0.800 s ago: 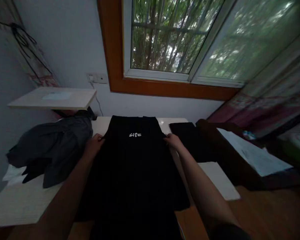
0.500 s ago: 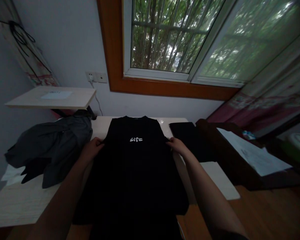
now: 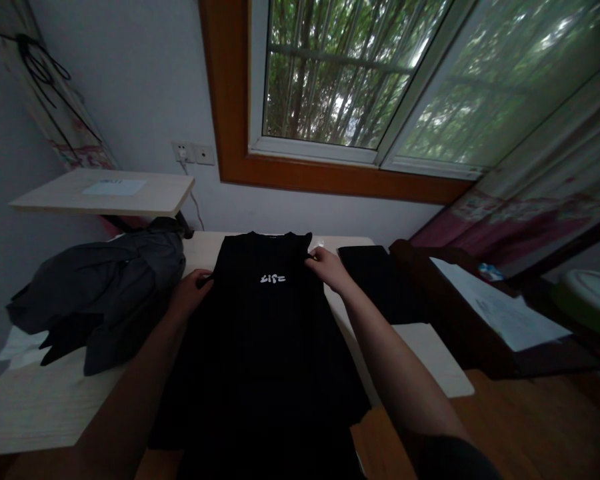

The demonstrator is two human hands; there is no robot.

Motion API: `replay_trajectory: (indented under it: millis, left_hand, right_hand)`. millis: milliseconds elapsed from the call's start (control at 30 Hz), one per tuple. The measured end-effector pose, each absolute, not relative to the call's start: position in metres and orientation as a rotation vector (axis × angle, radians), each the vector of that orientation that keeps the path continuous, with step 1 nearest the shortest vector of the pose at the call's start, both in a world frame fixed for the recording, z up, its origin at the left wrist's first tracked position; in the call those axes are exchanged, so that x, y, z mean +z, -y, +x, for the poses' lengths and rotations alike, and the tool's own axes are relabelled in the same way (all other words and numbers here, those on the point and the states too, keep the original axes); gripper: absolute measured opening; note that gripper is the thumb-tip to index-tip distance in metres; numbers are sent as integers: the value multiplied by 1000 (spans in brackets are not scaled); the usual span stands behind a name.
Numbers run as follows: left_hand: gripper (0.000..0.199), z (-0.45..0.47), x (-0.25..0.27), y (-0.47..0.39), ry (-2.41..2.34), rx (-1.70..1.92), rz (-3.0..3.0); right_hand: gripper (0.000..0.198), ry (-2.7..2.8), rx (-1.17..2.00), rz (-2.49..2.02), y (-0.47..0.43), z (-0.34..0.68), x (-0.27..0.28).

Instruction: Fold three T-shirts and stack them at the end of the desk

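Black shirt (image 3: 270, 340): dark, matte cloth spread mid-view on the smooth, pale surface (image 3: 443, 363), narrower at its far neckline.
White print (image 3: 273, 279): small, rounded characters across the far part.
Left hand (image 3: 193, 293): I see its fingers pinched on the shirt's left edge.
Right hand (image 3: 326, 267): I see it gripping the right edge, far side.
Grey garment (image 3: 125, 280): soft, crumpled heap at left.
Folded black cloth (image 3: 375, 273): flat, straight-edged, at right.
Change: right hand has shifted left and farther away, drawing that edge inward.

Head camera looks forward, down at hands (image 3: 330, 269)
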State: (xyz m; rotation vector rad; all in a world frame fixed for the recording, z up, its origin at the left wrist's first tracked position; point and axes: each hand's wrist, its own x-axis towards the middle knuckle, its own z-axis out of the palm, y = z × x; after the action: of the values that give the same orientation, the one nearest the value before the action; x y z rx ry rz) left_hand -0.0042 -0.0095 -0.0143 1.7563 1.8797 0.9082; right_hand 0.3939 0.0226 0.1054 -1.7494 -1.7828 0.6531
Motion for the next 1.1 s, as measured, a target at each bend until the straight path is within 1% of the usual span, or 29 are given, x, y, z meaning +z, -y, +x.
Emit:
replay_trajectory:
  millis: [100,200,300,367,467,600,767,900,1100]
  left_hand:
    - [39,-5,-14,11,-1823,967,1742]
    - [40,-4,-12,12,-1796,997,1722]
    - [41,-2,-8,14,-1780,1011,1731]
    - [41,-1,-6,15,-1764,1035,1758]
    - [44,1,-4,17,-1752,1050,1771]
    - [42,3,-4,18,-1807,975,1775]
    - [44,3,-6,18,-1824,898,1864]
    - [41,5,-4,22,-1814,838,1986]
    - [37,9,-2,26,-1843,785,2122]
  right_hand:
    - [13,1950,583,-1621,-29,332,121]
    - [18,2076,595,-1467,-27,265,119]
    - [20,2274,820,-1198,-18,216,103]
    - [20,2368,925,-1076,-12,203,90]
    - [18,2391,866,-1066,-9,216,71]
    - [21,2327,581,-1209,-9,262,49]
    - [19,2427,402,-1030,3,305,24]
    - [23,2445,356,-1007,18,320,20]
    - [24,2479,391,-1031,28,330,26]
